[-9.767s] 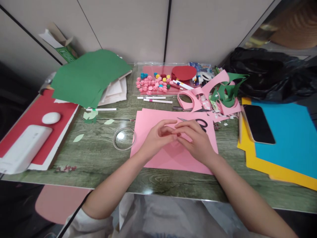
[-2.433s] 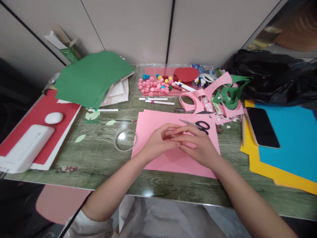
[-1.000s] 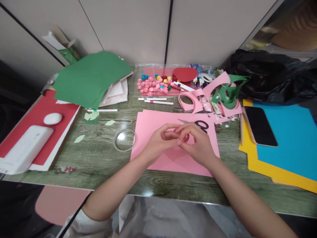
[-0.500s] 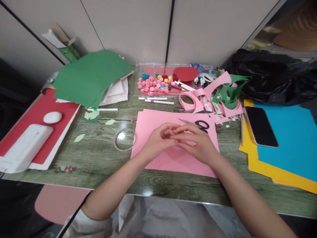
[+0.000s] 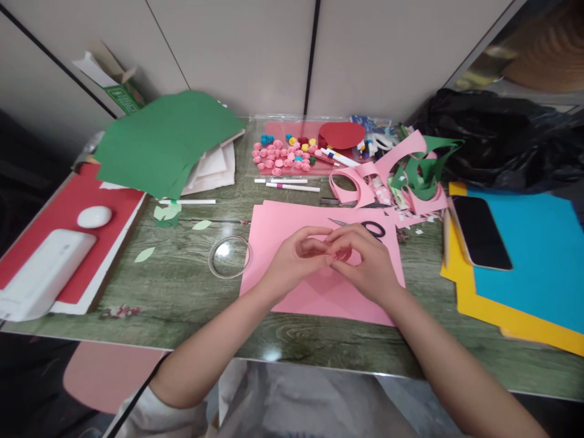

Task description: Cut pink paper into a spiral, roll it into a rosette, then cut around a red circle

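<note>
Far clear tray (image 5: 272, 129) held small pink paper rosettes (image 5: 283, 156); nearer, left hand (image 5: 292, 264) and right hand (image 5: 370, 267) met fingertip to fingertip, both pinching a small pink paper piece (image 5: 338, 255) just above the pink sheet (image 5: 283, 220).

Pink piece (image 5: 336, 256) pinched between left hand (image 5: 292, 263) and right hand (image 5: 367, 271) was mostly finger-covered, shape unreadable. Scissors (image 5: 375, 229) were partly hidden behind right hand. Blue sheet (image 5: 533, 255) ran off right edge.
</note>
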A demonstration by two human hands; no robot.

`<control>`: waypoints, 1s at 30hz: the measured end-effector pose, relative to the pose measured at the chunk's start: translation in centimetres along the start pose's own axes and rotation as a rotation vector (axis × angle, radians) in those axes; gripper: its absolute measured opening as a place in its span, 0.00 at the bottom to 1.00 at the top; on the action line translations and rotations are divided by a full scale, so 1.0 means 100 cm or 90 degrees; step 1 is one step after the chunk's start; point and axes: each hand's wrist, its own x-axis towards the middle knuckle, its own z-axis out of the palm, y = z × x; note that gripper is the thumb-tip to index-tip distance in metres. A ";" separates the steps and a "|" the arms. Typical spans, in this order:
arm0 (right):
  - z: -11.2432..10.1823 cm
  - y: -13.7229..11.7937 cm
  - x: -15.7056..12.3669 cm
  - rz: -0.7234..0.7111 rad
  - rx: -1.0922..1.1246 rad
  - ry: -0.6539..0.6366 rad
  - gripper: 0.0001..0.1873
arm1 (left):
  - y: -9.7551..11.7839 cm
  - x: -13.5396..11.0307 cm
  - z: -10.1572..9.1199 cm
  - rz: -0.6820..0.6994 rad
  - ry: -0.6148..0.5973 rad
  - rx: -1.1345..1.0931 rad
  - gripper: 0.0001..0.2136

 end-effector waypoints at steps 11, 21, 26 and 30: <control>0.005 -0.006 -0.002 0.014 -0.003 0.044 0.08 | -0.007 0.003 0.001 -0.021 0.000 -0.093 0.19; -0.009 -0.002 0.001 -0.011 -0.002 -0.052 0.07 | 0.001 0.003 -0.005 0.003 -0.024 -0.083 0.19; -0.010 0.001 0.001 -0.070 -0.004 -0.118 0.11 | 0.004 0.002 -0.006 -0.007 -0.048 -0.030 0.18; -0.007 0.000 0.000 -0.058 -0.048 -0.033 0.09 | 0.002 0.002 -0.005 -0.015 -0.024 -0.089 0.19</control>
